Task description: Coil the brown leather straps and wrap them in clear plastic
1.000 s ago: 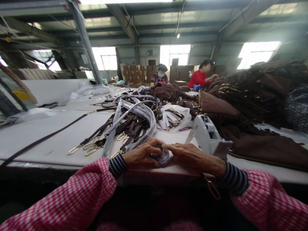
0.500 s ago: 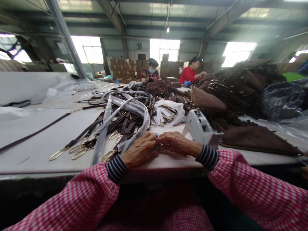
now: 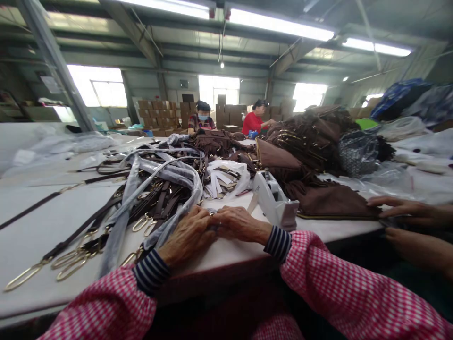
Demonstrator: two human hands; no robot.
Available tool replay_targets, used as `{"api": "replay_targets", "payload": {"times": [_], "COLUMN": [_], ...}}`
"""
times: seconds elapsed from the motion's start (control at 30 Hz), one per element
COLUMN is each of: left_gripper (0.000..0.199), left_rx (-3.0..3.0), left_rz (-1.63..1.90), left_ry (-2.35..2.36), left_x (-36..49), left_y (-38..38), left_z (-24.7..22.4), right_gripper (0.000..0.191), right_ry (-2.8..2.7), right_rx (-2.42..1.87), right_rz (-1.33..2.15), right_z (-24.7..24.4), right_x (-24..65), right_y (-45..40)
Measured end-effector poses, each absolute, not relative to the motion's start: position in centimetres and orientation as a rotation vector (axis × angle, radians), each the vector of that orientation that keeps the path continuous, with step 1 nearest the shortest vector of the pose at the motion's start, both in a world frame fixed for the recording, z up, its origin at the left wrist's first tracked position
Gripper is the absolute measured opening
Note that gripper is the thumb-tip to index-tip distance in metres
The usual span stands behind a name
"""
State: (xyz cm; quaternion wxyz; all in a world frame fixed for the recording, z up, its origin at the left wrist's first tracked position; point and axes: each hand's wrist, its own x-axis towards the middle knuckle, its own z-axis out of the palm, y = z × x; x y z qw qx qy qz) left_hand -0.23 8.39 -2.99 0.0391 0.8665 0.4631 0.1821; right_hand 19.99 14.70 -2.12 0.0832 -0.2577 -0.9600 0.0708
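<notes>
My left hand (image 3: 191,236) and my right hand (image 3: 242,224) meet at the near table edge, fingers curled and pinched together. A small greyish, plastic-looking piece shows between the fingertips; most of it is hidden. Just beyond my left hand, a strap in clear plastic wrap (image 3: 196,182) curves over a heap of dark brown straps (image 3: 164,198). Gold oval clasps (image 3: 72,265) lie left of my left wrist. To the right of my right hand stands a white tape dispenser (image 3: 274,200). White and tan strips (image 3: 219,182) lie in a clear bag ahead.
Brown fabric pouches (image 3: 332,200) lie right of the dispenser, before a tall brown pile (image 3: 307,137). A co-worker's hands (image 3: 414,222) reach in at the right edge. Two people sit across the table, near stacked cartons (image 3: 155,115). Plastic film (image 3: 81,144) lies far left.
The view has turned right and tilted up, shifting the table leftward. A co-worker's hands now show at the right, by the brown pouch. My two hands remain together.
</notes>
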Motion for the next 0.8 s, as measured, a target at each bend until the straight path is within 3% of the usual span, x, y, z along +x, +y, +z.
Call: {"api": "replay_targets", "payload": {"times": [0.23,0.4,0.67,0.8], "left_gripper": [0.008,0.010,0.044,0.044], "left_rx": [2.803,2.700,1.364,1.212], "left_rz": [0.474,0.724,1.053,1.263], "left_ry": [1.465,1.292,1.119,0.916], "left_x": [0.2,-0.7,-1.0,1.6], "left_y": [8.4,9.2,10.8,12.7], "left_z": [-3.8,-4.0,-0.2,0.3], "right_gripper": [0.031,0.028,0.012,0.004], "right_ry": [-2.761,-2.821,-3.000,-3.037], "right_rx": [-0.945,-1.138,-1.206,-1.222], "right_rz": [0.194,-0.042,-0.245,-0.304], "right_z": [0.7,1.1,-1.2,-0.9], "right_x": [24.6,27.4,26.7,26.4], "right_y": [17.1,18.2,18.8,19.2]}}
